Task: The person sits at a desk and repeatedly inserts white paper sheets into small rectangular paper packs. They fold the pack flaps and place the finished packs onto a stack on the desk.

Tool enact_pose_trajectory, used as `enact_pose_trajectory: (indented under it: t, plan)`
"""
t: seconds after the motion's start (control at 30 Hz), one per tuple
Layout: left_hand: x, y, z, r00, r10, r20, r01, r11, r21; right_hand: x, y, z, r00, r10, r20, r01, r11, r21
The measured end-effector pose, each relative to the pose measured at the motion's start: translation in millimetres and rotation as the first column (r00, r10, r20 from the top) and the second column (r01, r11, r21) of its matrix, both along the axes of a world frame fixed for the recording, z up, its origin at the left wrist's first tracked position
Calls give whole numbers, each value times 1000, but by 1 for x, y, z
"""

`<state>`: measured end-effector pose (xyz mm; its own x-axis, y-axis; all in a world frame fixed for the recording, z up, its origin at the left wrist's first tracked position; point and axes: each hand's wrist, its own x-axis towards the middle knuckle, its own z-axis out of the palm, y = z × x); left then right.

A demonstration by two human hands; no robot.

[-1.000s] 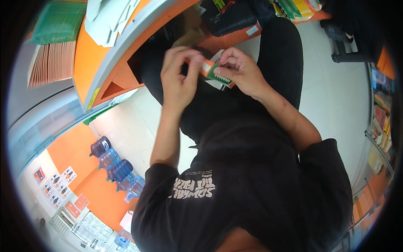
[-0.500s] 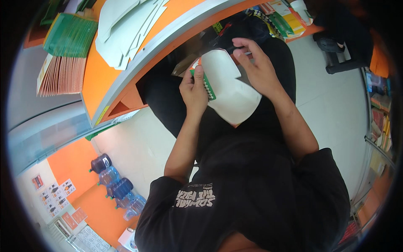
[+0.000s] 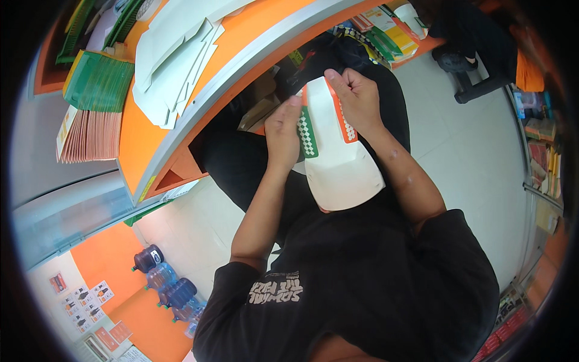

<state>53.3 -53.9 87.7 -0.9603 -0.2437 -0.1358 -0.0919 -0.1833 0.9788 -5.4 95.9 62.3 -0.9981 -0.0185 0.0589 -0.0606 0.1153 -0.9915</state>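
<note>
Above my lap, just ahead of my black shirt (image 3: 362,265), I hold a partly folded carton (image 3: 344,178) between both hands, its white inner face turned up toward me. My left hand (image 3: 282,133) pinches its left side near the far end, the thumb at the top of a green flap (image 3: 306,133) patterned with white diamonds. My right hand (image 3: 362,99) grips the opposite side, the thumb at the upper end of an orange-red flap (image 3: 348,123) with white dots, the other fingers curled (what their tips touch behind the board, I cannot tell). Between the two flaps runs a white strip, and a broader white panel spreads from it toward my body. Ahead and to my left curves an orange desk (image 3: 142,142) with a grey edge. White sheets (image 3: 172,69) lie overlapping on it, and near them stands a bundle of flat printed pieces (image 3: 96,108), green above and pink below. Farther off, blue water bottles (image 3: 175,292) form a row.
</note>
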Motion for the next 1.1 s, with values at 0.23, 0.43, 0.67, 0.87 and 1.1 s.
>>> enact_pose_trajectory:
  t: [0.23,0.43,0.67,0.87,1.1]
  plan:
    - [-2,2,8,989,71,-128,-122,885,-450,5,-9,9,993,-19,113,44,975,-218]
    - [3,8,16,986,3,-165,-85,866,-494,13,-7,8,996,-70,51,78,981,-175]
    - [-4,10,41,999,12,52,2,962,-274,16,-6,20,980,-140,-140,129,988,-86]
    - [5,6,50,997,-59,-58,23,871,-492,24,2,45,946,-147,-290,180,980,88]
    - [36,-11,36,873,-485,-50,419,800,-429,34,13,72,885,-161,-437,162,986,-37]
